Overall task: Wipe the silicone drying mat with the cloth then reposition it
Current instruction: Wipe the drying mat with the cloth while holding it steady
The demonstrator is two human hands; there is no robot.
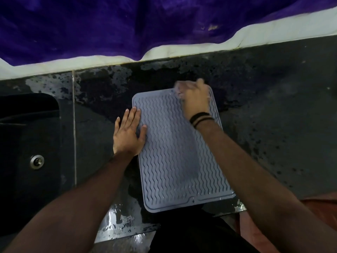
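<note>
One silicone drying mat [175, 152], grey-blue with wavy ridges, lies flat on the dark desk [273, 115] in the middle of the frame, its long side running from the desk's near edge toward the wall. Its lower edge has a small notch and reaches the front of the desk.

One cloth [179, 86], pale and blurred, shows at the mat's upper right corner. The right hand [196, 99] sits on it there, fingers curled over the cloth and bunched together around it, pressing it onto the mat's surface. Blur hides the exact finger positions. Several black bands [200, 119] circle the right wrist, and the forearm slants up from the lower right of the frame across the mat's right side.

The left hand [128, 132] lies flat with fingers straight and slightly spread, its palm on the desk just beside the mat's left edge, its thumb and fingertips lapping onto the mat. That forearm enters from the lower left.

The desk surface is wet and blotchy around the mat. One dark sink [27, 143] with one round metal drain [37, 161] sits at the left of the frame. Across the top, a purple fabric [127, 24] hangs over a white wall strip [255, 36].
</note>
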